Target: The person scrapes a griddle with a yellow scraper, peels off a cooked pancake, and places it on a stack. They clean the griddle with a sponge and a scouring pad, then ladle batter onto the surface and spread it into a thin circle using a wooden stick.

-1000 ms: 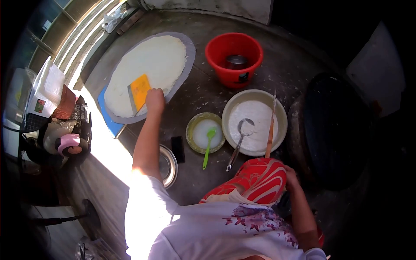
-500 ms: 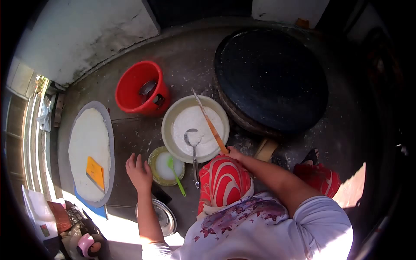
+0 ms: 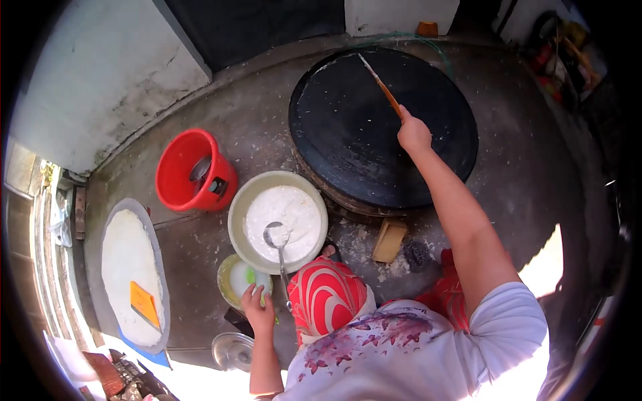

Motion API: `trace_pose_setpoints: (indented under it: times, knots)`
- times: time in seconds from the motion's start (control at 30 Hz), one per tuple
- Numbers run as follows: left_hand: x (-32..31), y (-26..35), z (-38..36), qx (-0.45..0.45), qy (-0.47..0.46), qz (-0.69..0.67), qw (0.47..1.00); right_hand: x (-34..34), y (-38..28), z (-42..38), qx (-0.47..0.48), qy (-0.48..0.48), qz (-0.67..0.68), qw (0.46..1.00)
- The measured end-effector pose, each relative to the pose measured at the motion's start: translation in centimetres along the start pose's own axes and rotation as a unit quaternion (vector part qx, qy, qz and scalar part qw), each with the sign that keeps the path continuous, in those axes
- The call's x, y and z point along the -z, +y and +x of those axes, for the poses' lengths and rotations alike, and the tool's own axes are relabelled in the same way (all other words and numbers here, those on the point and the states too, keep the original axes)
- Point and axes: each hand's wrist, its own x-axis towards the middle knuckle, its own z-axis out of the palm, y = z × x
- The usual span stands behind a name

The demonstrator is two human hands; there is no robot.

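The right hand (image 3: 413,134) is clenched around a long thin wooden stick (image 3: 380,84), whose far end reaches over the big round black griddle (image 3: 348,134) in the upper middle of the frame. The griddle's face looks bare and dark, with only a pale smear near the stick's tip, so the step in hand seems to be working or checking the hot surface with the stick. The left hand (image 3: 257,309) sits low in the frame at the near rim of a small yellow-green bowl (image 3: 231,277) holding white liquid and a green spoon (image 3: 251,275); its fingers touch the spoon's handle end, but whether they close on it I cannot tell.

Just above that bowl stands a large cream basin (image 3: 247,200) of white batter with a metal ladle (image 3: 278,250) resting in it. A fair guess is that the next move calls for a steady reach over the griddle without dragging the forearm onto it.

All of this stands on a grey concrete floor (image 3: 261,113) dusted with white. A red bucket (image 3: 174,190) sits at centre left, and at the far left a grey tray (image 3: 159,267) carries a white sheet with an orange scraper (image 3: 144,302) on it. A whitewashed wall fills the upper left.
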Motion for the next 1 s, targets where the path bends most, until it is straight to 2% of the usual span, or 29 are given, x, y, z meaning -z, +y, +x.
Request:
trace_pose_setpoints:
  times: [0.07, 0.13, 0.17, 0.2, 0.27, 0.33, 0.4, 0.43, 0.47, 0.5, 0.53, 0.6, 0.67, 0.7, 0.8, 0.83, 0.87, 0.93, 0.97, 1.0]
  knots:
    - [-0.8, 0.5, -0.2, 0.02, -0.008, -0.041, 0.999, -1.2, 0.8, 0.0, 0.107, -0.042, -0.067, 0.991]
    - [-0.4, 2.3, 0.5, 0.012, -0.007, -0.045, 0.999, 0.1, -1.2, -2.3, 0.278, -0.117, -0.147, 0.942]
    - [-0.2, 3.3, 1.0, 0.007, -0.004, -0.061, 0.998, -0.2, -0.6, -1.9, 0.245, -0.086, -0.153, 0.954]
    - [0.0, 4.2, 1.2, 0.001, -0.002, -0.076, 0.997, 0.2, -0.4, -1.1, 0.116, -0.069, -0.135, 0.982]
    - [0.4, 5.0, 1.9, -0.001, 0.005, -0.097, 0.995, 1.0, -0.1, -0.7, 0.032, -0.112, -0.1, 0.988]
    - [0.7, 6.5, 2.8, 0.002, 0.014, -0.123, 0.992, 0.6, -0.2, -3.6, 0.313, -0.137, -0.082, 0.936]
    - [1.6, 9.2, 4.0, 0.062, 0.023, -0.32, 0.945, 2.8, -2.9, -7.7, 0.35, -0.204, -0.03, 0.914]
    - [2.5, 12.1, 4.7, 0.074, 0.024, -0.391, 0.917, 1.9, -3.4, -9.3, 0.318, -0.201, 0.14, 0.916]
    - [3.5, 15.6, 5.2, 0.091, 0.023, -0.457, 0.885, 0.9, -3.6, -11.2, 0.27, -0.193, 0.306, 0.892]
    - [4.0, 18.0, 5.6, 0.086, 0.021, -0.523, 0.848, 2.1, -4.5, -13.3, 0.145, -0.342, 0.453, 0.81]
    - [4.0, 20.2, 6.2, 0.079, 0.022, -0.591, 0.803, 4.3, -5.6, -14.8, 0.014, -0.463, 0.571, 0.678]
    - [4.0, 22.9, 6.6, 0.107, -0.085, -0.663, 0.736, 6.2, -6.7, -18.3, -0.005, -0.491, 0.662, 0.567]
    - [3.3, 24.5, 7.1, 0.126, -0.243, -0.684, 0.676, 6.5, -6.4, -20.9, 0.03, -0.514, 0.664, 0.543]
    - [2.7, 24.8, 7.2, 0.159, -0.276, -0.651, 0.689, 5.9, -5.5, -22.1, 0.079, -0.5, 0.647, 0.571]
    - [-0.1, 24.3, 6.9, 0.199, -0.217, -0.669, 0.683, 2.3, 0.4, -22.9, 0.055, -0.499, 0.632, 0.59]
    - [-0.8, 23.7, 7.2, 0.206, -0.222, -0.664, 0.683, 0.0, 3.7, -22.1, -0.038, -0.535, 0.565, 0.627]
    - [-1.2, 22.7, 7.7, 0.218, -0.206, -0.658, 0.691, -2.6, 7.4, -21.6, -0.145, -0.52, 0.497, 0.68]
    - [-1.8, 22.6, 8.1, 0.233, -0.188, -0.648, 0.7, -10.1, 16.7, -21.9, -0.264, -0.303, 0.332, 0.853]
    - [-1.7, 23.0, 8.2, 0.197, -0.184, -0.658, 0.703, -13.7, 21.4, -22.4, -0.265, -0.189, 0.236, 0.916]
    - [-1.6, 23.4, 8.3, 0.163, -0.178, -0.667, 0.705, -14.0, 24.7, -22.1, -0.329, -0.3, 0.318, 0.837]
